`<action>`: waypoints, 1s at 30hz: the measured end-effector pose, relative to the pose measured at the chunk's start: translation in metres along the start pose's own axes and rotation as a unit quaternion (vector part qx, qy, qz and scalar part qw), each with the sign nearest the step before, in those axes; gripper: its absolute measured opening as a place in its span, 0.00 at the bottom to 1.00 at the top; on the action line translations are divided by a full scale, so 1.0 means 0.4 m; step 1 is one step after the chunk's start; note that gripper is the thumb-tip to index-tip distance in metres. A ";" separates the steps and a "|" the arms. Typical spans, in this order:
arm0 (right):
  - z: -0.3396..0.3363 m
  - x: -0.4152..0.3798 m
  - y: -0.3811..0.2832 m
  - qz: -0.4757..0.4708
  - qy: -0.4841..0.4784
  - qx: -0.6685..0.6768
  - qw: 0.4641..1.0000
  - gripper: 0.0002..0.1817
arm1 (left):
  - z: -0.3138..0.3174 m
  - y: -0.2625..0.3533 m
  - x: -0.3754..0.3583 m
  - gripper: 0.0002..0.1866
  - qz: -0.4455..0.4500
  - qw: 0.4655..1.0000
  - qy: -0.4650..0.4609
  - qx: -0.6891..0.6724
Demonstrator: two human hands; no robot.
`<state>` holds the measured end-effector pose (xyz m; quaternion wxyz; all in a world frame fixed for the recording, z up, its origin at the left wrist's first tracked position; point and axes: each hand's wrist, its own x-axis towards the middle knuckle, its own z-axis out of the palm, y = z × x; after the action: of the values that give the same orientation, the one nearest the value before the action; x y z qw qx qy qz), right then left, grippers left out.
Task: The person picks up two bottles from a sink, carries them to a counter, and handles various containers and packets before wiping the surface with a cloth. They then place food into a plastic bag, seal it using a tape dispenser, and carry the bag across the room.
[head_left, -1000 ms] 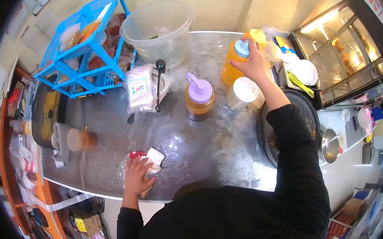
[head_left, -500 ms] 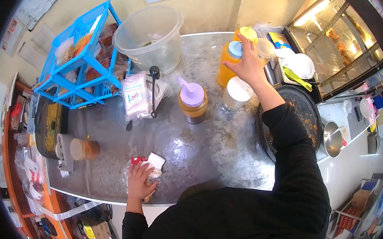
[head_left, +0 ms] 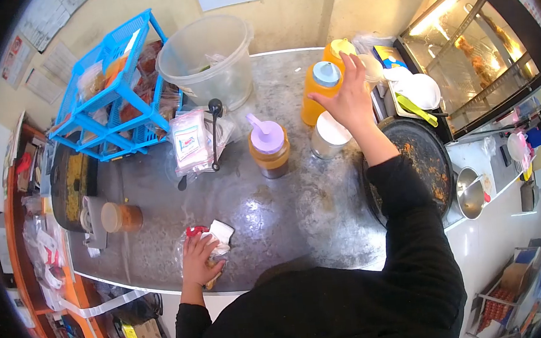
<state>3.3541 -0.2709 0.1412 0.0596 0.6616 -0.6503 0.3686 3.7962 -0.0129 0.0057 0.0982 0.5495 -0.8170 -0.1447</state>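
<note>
My left hand (head_left: 199, 263) lies near the table's front edge with its fingers apart, over a crumpled white paper (head_left: 221, 235) and a red-and-clear plastic wrapper (head_left: 195, 231). Something brownish shows partly under its thumb. My right hand (head_left: 350, 99) is stretched forward with fingers spread and nothing in it. Beside its thumb stands an orange squeeze bottle with a blue lid (head_left: 326, 74); a second one with a yellow lid (head_left: 341, 47) is just beyond the fingertips. Below the hand is a jar with a white lid (head_left: 333, 129). A brown-filled jar with a lilac lid (head_left: 267, 136) stands mid-table.
To the right are a round dark pan (head_left: 414, 156), a metal bowl (head_left: 470, 196) and a lit glass display case (head_left: 473, 55). A blue basket rack (head_left: 125, 91), clear bucket (head_left: 203, 59), plastic bags (head_left: 189, 137) and small lidded jar (head_left: 120, 217) stand left.
The view has shifted slightly. My right hand has drawn a little back from the yellow lid, which its fingertips overlapped before. The left hand remains over the paper and wrapper.
</note>
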 end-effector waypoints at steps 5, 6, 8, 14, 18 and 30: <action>-0.036 -0.132 -0.008 0.004 -0.005 -0.094 0.996 0.50 | 0.003 -0.002 0.001 0.29 0.009 1.000 0.008 0.008; -0.037 -0.165 -0.010 0.011 -0.035 -0.111 0.993 0.49 | 0.002 -0.001 0.002 0.29 0.010 1.000 0.009 0.008; -0.045 -0.208 -0.007 0.048 -0.143 -0.130 0.980 0.47 | -0.002 0.003 0.003 0.29 0.007 1.000 0.009 0.007; -0.027 -0.222 0.066 0.125 -0.187 -0.130 0.966 0.41 | -0.004 0.007 0.002 0.29 0.005 1.000 0.008 0.007; -0.002 -0.185 0.149 0.140 -0.124 -0.080 0.979 0.38 | -0.001 0.004 0.001 0.29 0.008 1.000 0.012 0.004; -0.016 -0.173 -0.033 -0.062 -0.065 0.147 0.985 0.48 | -0.006 0.005 -0.001 0.28 -0.005 1.000 0.011 -0.004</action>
<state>3.3715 -0.2089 0.1120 -0.0583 0.7249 -0.5489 0.4120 3.7952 -0.0123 0.0086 0.1087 0.5546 -0.8125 -0.1430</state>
